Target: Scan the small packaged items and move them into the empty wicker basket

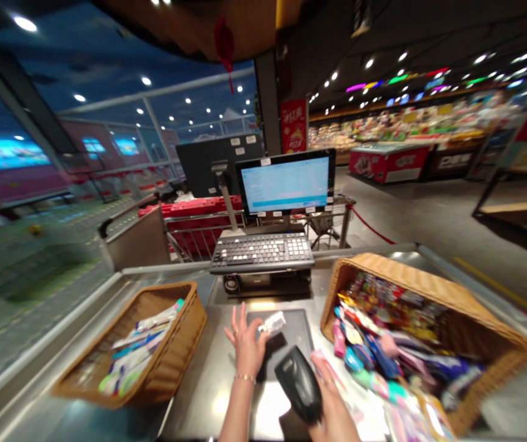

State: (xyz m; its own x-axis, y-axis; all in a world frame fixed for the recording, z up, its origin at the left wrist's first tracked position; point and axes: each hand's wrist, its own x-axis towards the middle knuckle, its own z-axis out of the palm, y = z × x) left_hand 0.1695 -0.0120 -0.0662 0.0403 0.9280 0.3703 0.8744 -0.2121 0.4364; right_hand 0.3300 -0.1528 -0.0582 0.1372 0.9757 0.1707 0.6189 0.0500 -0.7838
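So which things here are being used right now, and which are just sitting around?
Being used:
the left hand, holding a small clear packet
the right hand, gripping a black handheld barcode scanner

Just sitting around:
the wicker basket of bright packets on the right
the wicker basket on the left
the keyboard
the monitor

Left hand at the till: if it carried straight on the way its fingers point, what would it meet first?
Probably the dark base under the checkout keyboard, ahead of the left hand across the steel counter. The hand's height is hard to judge, so it might pass above that base.
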